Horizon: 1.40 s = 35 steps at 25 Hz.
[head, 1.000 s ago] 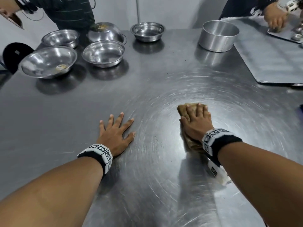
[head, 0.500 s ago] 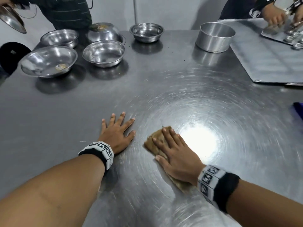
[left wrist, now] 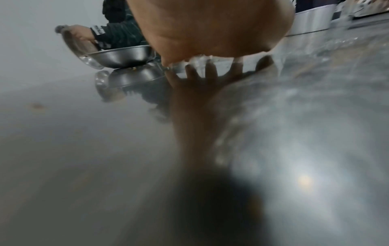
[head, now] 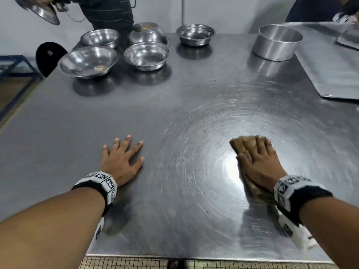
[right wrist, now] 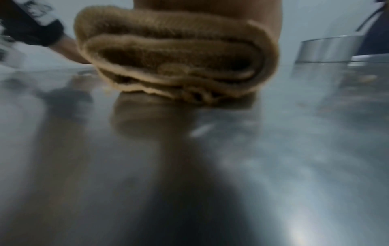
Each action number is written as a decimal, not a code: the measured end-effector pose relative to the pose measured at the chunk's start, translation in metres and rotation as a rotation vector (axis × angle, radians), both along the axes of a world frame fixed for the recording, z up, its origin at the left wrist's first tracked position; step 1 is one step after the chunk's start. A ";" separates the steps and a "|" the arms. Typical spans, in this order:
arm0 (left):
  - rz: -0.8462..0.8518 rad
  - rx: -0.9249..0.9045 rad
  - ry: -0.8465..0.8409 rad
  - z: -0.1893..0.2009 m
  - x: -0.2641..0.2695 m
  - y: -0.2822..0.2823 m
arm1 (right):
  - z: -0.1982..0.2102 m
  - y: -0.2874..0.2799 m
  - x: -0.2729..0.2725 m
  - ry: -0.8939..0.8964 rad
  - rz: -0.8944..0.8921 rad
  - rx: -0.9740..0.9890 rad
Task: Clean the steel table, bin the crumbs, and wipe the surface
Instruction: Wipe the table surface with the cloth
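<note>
My right hand [head: 258, 158] lies flat, fingers straight, pressing a folded brown cloth [head: 238, 145] onto the steel table [head: 184, 113] at the near right. In the right wrist view the cloth [right wrist: 174, 55] shows as a thick folded wad under my palm, resting on the steel. My left hand [head: 121, 158] is spread flat on the table at the near left, holding nothing. The left wrist view shows my palm [left wrist: 210, 28] above its reflection. A few dark crumbs [head: 214, 80] dot the far middle of the table.
Several steel bowls [head: 146, 55] stand at the far left, one [head: 88, 60] with bits of food in it. A round steel tin [head: 276, 41] and a flat metal sheet [head: 330, 70] sit at the far right. Other people work at the far side; one holds a bowl [head: 45, 13].
My right hand slid the cloth left toward my left hand, then back out to the right. My left hand stayed planted. The person at the far left lifted a bowl.
</note>
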<state>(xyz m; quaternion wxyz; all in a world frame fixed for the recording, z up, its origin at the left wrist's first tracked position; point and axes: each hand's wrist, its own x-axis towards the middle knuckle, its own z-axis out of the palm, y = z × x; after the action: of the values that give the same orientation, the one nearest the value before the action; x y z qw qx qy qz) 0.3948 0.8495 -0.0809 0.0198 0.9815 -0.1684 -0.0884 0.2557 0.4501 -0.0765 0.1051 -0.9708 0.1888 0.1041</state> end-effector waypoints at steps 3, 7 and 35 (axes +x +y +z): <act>0.005 0.003 -0.014 -0.002 0.000 -0.003 | 0.011 0.014 0.034 0.031 -0.075 0.032; 0.011 -0.016 -0.028 -0.009 0.001 -0.002 | 0.009 0.049 0.071 -0.005 -0.062 0.039; -0.078 -0.045 0.009 0.002 -0.023 0.021 | 0.006 0.114 0.046 0.004 -0.096 0.049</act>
<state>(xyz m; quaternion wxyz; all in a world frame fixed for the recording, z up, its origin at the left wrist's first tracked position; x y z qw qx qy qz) 0.3717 0.8702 -0.0791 0.0390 0.9732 -0.2082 -0.0896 0.3016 0.5640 -0.0706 0.1334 -0.9576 0.2328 0.1053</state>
